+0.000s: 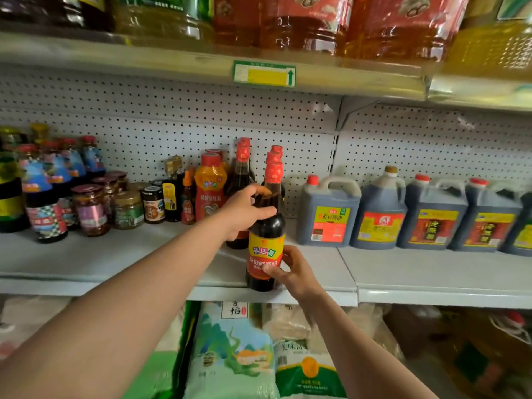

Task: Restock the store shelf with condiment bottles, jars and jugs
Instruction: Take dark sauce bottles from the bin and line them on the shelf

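A tall dark soy sauce bottle (266, 237) with a red cap and a yellow-and-red label stands at the front edge of the white middle shelf (115, 254). My left hand (244, 210) grips its shoulder below the neck. My right hand (292, 270) holds its lower body at the label, thumb across the front. Right behind it stand more red-capped bottles of the same kind (243, 174), partly hidden by my left hand.
Dark jugs (328, 211) line the shelf to the right. An orange squeeze bottle (210, 188), small jars (128, 210) and blue-labelled bottles (43, 197) fill the left. Oil jugs (302, 21) sit on the shelf above. Rice bags (233, 355) lie below.
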Tool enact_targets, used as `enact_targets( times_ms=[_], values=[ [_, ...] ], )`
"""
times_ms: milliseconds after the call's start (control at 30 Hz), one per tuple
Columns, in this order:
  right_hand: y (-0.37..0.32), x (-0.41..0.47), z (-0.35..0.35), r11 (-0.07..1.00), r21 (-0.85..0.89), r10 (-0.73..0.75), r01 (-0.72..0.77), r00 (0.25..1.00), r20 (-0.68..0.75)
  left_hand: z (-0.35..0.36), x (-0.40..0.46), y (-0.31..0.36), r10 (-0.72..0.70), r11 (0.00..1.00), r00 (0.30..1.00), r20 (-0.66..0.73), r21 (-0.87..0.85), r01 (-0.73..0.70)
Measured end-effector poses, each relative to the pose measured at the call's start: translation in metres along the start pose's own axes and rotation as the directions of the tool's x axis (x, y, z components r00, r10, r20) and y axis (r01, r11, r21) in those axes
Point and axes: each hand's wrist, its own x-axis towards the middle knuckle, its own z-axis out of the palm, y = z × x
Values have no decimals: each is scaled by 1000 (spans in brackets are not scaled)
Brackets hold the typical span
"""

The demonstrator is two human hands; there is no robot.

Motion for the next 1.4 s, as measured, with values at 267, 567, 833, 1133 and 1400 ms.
enact_targets(
  times_ms=[267,567,833,1133,1400],
  values=[
    [8,26,-11,1000,-11,18,-17,999,43,-1,34,-11,25,1000,999,30,18,-26],
    [2,43,-19,996,-74,47,-42,997,57,2,59,-17,44,998,999,18,34,-45],
    [2,57,-22,992,-112,59,-54,997,48,-5,73,-13,-9,1000,995,97,-10,10],
    [7,62,-26,993,-100,60,-57,998,28,3,77,-11,9,999,993,116,41,-14],
    [12,59,-23,996,-70,63,-63,998,-10,2,83,-17,6,999,990,137,40,-12]
  ],
)
